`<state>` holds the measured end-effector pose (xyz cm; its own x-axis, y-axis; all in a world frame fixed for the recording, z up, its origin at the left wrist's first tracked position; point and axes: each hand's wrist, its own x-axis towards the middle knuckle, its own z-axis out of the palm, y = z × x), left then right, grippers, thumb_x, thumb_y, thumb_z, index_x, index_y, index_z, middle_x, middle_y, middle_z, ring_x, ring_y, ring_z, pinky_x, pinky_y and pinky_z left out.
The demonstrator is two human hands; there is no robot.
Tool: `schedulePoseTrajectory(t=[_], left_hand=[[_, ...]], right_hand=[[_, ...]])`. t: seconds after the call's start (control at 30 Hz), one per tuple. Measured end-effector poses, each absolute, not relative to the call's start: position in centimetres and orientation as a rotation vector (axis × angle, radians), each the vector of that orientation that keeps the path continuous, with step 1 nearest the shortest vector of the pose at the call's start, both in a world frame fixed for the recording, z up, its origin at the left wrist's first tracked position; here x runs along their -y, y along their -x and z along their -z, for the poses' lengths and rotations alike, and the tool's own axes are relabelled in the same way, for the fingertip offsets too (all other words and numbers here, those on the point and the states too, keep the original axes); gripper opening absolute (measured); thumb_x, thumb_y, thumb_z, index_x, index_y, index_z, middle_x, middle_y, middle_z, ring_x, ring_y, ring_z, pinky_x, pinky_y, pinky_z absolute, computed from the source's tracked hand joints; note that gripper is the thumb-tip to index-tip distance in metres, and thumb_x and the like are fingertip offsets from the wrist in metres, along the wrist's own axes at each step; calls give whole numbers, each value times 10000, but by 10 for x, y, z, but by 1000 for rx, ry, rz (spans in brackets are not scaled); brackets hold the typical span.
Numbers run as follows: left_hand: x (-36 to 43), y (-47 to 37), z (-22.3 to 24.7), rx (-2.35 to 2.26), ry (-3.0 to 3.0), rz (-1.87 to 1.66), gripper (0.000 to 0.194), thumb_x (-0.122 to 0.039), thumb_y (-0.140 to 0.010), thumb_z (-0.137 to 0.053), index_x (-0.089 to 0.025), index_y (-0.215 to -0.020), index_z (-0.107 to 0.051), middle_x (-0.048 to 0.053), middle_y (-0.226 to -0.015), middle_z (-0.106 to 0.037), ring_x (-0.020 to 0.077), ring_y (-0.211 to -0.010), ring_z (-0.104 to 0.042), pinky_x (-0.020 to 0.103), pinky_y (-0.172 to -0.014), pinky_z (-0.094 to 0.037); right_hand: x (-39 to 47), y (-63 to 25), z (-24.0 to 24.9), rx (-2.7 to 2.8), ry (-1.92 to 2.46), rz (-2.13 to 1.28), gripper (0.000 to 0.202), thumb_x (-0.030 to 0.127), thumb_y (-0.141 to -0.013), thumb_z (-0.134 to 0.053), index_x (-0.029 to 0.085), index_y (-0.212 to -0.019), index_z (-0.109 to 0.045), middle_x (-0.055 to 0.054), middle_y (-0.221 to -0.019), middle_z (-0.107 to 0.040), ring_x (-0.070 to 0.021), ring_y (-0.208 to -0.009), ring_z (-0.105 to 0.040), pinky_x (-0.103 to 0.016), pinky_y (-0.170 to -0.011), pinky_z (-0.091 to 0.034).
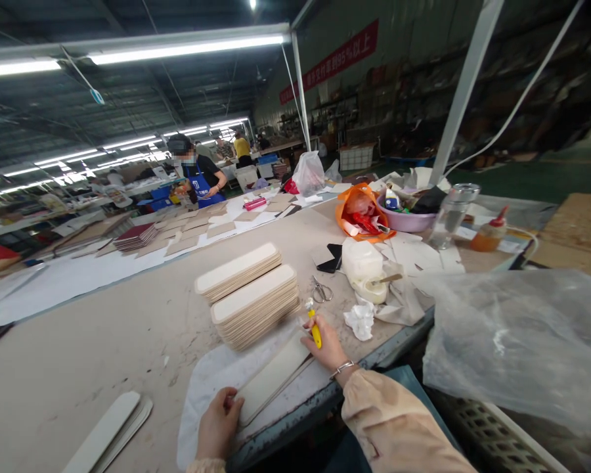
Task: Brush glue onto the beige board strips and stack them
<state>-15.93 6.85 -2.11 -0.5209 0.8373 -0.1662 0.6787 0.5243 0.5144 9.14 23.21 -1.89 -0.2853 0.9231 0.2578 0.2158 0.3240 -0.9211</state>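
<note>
A long pale strip (pixel 274 374), like board with a rounded end, lies on white paper at the table's front edge. My left hand (pixel 220 420) has its curled fingers and thumb at the strip's near end. In my right hand (pixel 328 343), closed at the far end of the strip, is a small yellow-handled tool (pixel 316 334) with a whitish tip pointing up; its exact kind is unclear. Just beyond stand two stacks of similar round-ended strips, a nearer stack (pixel 256 305) and a farther stack (pixel 239 269). More strips (pixel 111 430) lie fanned at the lower left.
Scissors (pixel 322 290), crumpled white paper (pixel 360 320) and a white tub (pixel 363 263) are right of the stacks. Behind are an orange bag (pixel 347 213), purple basin (pixel 408 222), glass jar (pixel 450 220) and squeeze bottle (pixel 490 233). A co-worker (pixel 201 174) stands across the table.
</note>
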Motion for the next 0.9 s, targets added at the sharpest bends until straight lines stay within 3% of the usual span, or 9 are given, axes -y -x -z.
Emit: schedulePoseTrajectory(t=[0.13,0.3,0.4,0.57,0.9], left_hand=[[-74,155,10,-2385,-1445,-593,358,-411,-732,-517,-167,-985,-585,67,-888,-616,228,-802,-613,367,-763,-482],[-111,131,-19,-2176,-1767,-720,515,-437,-704,-589,-142,-1125,-558,142,-1181,-568,280,-1135,-500,434,-1008,-362],[-135,113,-33,-1988,-1790,-676,542,-397,-682,-631,-158,-1163,-555,131,-1181,-591,280,-1101,-532,424,-977,-391],[-152,90,-48,-1761,-1780,-578,344,-347,-783,-518,-168,-1058,-622,91,-998,-665,247,-915,-593,373,-826,-451],[-131,49,-65,-1664,-1490,-630,395,-350,-819,-462,-156,-1138,-592,77,-1068,-659,239,-964,-566,311,-866,-416]], right_hand=[[-228,-97,5,1679,946,-1036,196,203,-722,-580,227,-819,-410,9,-813,-595,-150,-685,-555,-271,-659,-430],[-224,-103,-11,1580,782,-1269,242,283,-743,-615,233,-831,-395,13,-876,-582,-127,-670,-521,-239,-617,-427],[-223,-107,-16,1481,724,-1413,287,297,-726,-649,238,-833,-389,24,-865,-562,-123,-686,-517,-231,-623,-433],[-227,-118,-21,1407,711,-1448,311,309,-712,-676,230,-818,-394,36,-813,-530,-115,-678,-500,-219,-621,-425],[-233,-136,-28,1497,735,-1308,280,332,-753,-659,217,-806,-410,43,-752,-490,-109,-661,-447,-212,-602,-377]])
